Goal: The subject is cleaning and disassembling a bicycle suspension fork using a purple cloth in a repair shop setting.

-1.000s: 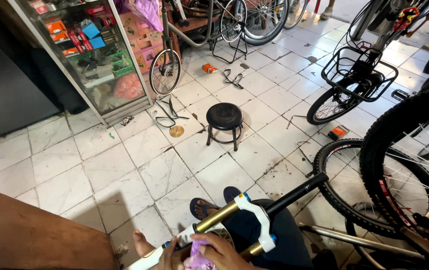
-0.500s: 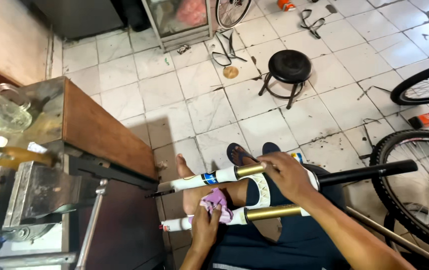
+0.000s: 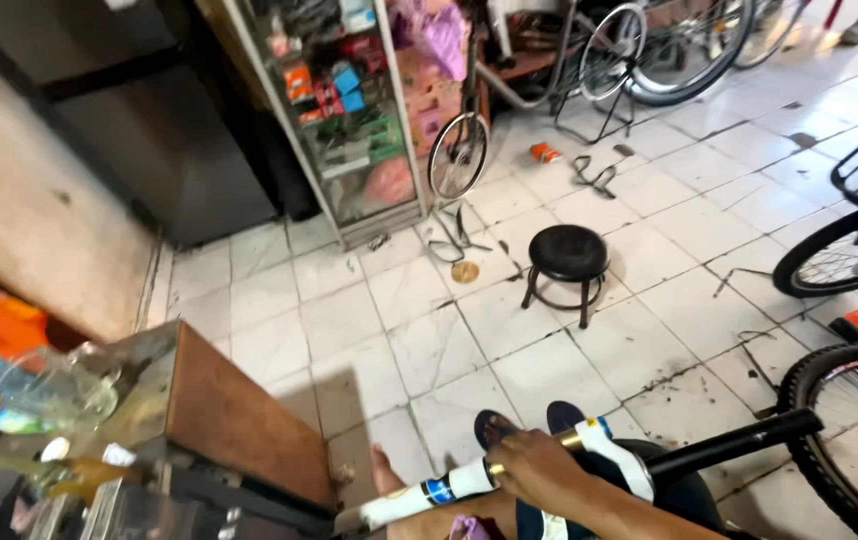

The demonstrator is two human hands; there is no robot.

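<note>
fork work going on here, looks like the wiping/cleaning stage to me. right hand (image 3: 539, 468) is wrapped over the top of a white bike fork (image 3: 449, 487), fingers curled down around the gold upper tube near the crown, so it's a closed steadying grip, not a loose one. the fork lies across the person's lap at the bottom of the view, one white leg pointing left toward the wooden cabinet (image 3: 239, 420), the black steerer tube (image 3: 739, 445) poking out right toward the tyre (image 3: 829, 440).

left hand i can't really see. there's a scrap of purple rag (image 3: 469, 527) right at the bottom edge under the fork, and whatever holds it is cut off, so can't tell how that grip sits.

my read: fork is braced, rag is under the leg, so the next bit calls for keeping the right hand firm on the tube so it doesn't roll on the knees while the rag gets worked along the leg. the long steerer makes it want to swing, so that's what i'd watch.

around it: white tiled floor (image 3: 429, 320), small black stool (image 3: 569, 255) well apart in the middle, glass display case (image 3: 349, 110) at the back, a loose wheel (image 3: 459, 155) leaning beside it, sandalled feet (image 3: 494, 425) just past the fork.
</note>
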